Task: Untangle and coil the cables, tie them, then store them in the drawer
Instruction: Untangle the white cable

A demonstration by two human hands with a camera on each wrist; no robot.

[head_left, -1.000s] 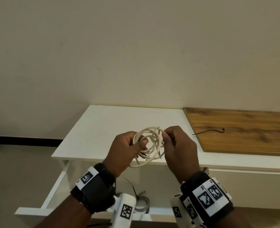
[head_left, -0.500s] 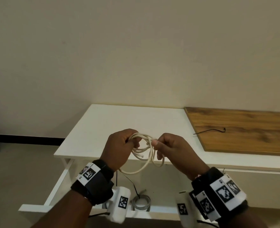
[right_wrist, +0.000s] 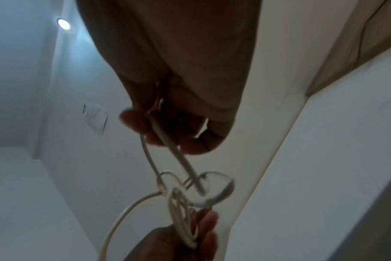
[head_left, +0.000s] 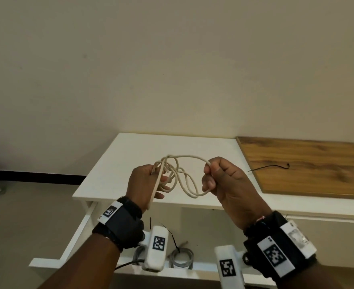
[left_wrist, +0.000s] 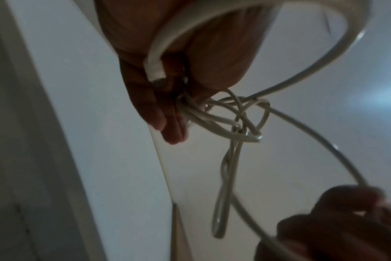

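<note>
Where loops tangle — smooth cream cable (head_left: 185,180) in both hands' grip.

No words, brands or numbers can be read. The wrist bands (head_left: 276,255) and camera housings (head_left: 158,243) carry black-and-white square marker patterns only. A sheet on the wall (right_wrist: 94,116) shows what may be print, too blurred to read.

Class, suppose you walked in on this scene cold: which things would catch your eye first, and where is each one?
First, the tangled cream cable, stretched in loose loops between the left hand and the right hand above the white table. Next, the wooden board on the table's right side, with a thin black tie lying on it. Below, the open drawer holds a coiled grey cable.
</note>
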